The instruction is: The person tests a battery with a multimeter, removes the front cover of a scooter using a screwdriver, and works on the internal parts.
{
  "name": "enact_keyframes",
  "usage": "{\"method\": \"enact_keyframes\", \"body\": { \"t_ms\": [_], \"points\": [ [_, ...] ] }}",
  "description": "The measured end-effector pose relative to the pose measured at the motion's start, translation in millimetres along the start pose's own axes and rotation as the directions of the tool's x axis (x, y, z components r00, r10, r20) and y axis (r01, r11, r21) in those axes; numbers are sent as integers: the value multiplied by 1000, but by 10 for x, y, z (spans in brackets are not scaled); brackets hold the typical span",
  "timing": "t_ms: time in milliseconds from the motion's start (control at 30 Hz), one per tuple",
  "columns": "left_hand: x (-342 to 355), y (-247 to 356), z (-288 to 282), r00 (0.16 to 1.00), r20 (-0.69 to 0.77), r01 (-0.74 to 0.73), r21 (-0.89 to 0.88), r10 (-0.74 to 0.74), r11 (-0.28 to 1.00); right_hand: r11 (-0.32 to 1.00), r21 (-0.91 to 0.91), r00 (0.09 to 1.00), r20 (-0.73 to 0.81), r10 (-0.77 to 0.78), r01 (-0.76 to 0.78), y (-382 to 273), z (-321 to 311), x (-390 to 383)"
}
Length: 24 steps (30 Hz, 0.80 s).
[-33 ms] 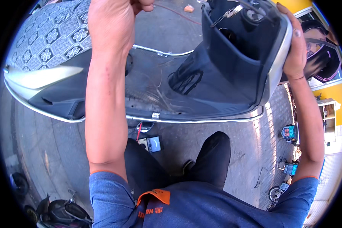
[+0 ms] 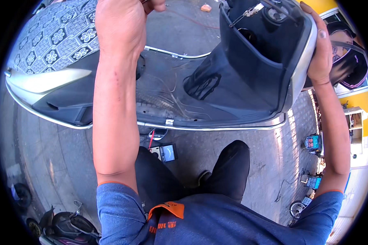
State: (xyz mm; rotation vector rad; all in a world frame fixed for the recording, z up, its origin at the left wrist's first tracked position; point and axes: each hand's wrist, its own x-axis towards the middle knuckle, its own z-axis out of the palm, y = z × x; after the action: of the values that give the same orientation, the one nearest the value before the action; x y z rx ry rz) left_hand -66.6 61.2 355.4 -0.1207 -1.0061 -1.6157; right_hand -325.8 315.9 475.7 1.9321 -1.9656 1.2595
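Note:
A scooter (image 2: 249, 92) with dark plastic and silver trim stands across the view in front of me. My left hand (image 2: 124, 18) is raised at the top edge, between the patterned seat cover (image 2: 57, 36) and the front storage pocket (image 2: 255, 49). Its fingers are curled in and partly cut off by the frame, so what they hold is hidden. On the right, my right hand (image 2: 321, 55) grips the outer edge of the front shield (image 2: 298, 73). A key with a metal chain (image 2: 249, 14) hangs above the pocket.
On the ground by my knees lies a meter (image 2: 167, 153) with a red lead. Other scooters (image 2: 313, 143) stand along the right, and another one (image 2: 65, 226) at the lower left. A shelf (image 2: 355, 122) stands by the yellow wall. An orange lump (image 2: 206, 7) lies beyond the scooter.
The view has shifted very slightly. Both hands keep their places, and the left fingers have moved a little up toward the frame edge.

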Motion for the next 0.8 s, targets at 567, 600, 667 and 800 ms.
{"method": "enact_keyframes", "body": {
  "t_ms": [567, 600, 667, 800],
  "points": [
    [-15, -31, -84, 999, 23, 43, -172, -39, 984, 910, -386, 989, 42, -144, 149, 368, -301, -22],
    [1, -57, -88, 998, -40, 40, -55, -43, 998, 920, -381, 996, 14, -93, 92, 324, -303, -31],
    [1, -33, -82, 991, -130, 22, 4, -22, 1000, 917, -381, 992, 20, -122, 120, 281, -188, 10],
    [-22, -167, 137, 990, -136, 7, -223, -38, 975, 892, -345, 952, 13, -307, 293, 210, -208, -22]
  ]
}}
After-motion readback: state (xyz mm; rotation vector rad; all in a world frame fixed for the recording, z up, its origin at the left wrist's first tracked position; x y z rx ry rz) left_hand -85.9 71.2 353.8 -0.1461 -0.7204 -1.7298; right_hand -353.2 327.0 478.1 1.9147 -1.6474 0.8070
